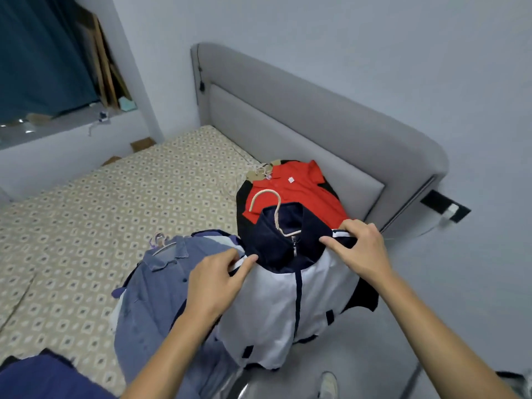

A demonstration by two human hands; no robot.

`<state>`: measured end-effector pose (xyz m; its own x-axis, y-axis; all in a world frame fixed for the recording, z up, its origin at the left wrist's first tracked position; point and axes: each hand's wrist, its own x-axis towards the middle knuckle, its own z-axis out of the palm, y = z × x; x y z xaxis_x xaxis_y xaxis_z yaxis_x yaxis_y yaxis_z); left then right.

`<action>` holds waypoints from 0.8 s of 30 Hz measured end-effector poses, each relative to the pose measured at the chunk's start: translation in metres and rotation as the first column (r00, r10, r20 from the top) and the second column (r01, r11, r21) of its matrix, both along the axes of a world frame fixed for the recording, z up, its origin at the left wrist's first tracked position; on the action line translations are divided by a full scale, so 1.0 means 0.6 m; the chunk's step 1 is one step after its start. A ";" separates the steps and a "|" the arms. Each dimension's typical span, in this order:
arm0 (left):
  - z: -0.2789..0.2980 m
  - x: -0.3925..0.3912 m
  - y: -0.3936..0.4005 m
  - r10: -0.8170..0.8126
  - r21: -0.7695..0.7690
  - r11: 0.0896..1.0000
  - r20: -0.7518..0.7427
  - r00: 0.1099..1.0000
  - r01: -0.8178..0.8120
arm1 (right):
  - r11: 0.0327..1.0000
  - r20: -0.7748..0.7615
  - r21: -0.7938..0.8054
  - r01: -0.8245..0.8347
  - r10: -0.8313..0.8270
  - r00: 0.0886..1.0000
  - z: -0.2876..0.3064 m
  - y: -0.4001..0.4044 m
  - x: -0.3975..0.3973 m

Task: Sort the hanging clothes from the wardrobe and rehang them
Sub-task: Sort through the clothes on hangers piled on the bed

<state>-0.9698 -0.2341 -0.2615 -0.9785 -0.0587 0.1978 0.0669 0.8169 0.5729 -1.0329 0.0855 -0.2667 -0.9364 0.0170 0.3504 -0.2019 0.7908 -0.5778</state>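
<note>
White-navy jacket (pixel 288 300), both hands (pixel 214 283) pinching shoulders

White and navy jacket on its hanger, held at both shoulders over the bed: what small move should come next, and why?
Probably lower the white and navy jacket onto the red polo shirt. The left hand and right hand pinch its shoulders, its cream hanger hook already lies over that pile, and the denim shirt pile sits beside it.

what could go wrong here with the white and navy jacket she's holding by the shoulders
Both the left hand and right hand pinch only the shoulders of the white and navy jacket, so it may slide off its cream hanger. Its hem hangs past the bed edge and could drag.
</note>
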 end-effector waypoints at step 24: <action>-0.113 -0.529 0.263 -0.001 0.188 0.982 0.094 0.996 -0.017 | 0.961 0.188 0.133 -0.243 0.216 0.958 -0.017 0.253 -0.635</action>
<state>-1.2870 -0.0763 -0.3291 -0.9915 -0.0940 0.0900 -0.0004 0.6939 0.7201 -1.4141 0.2371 -0.2768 -0.9546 -0.2465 0.1670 -0.2974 0.8164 -0.4950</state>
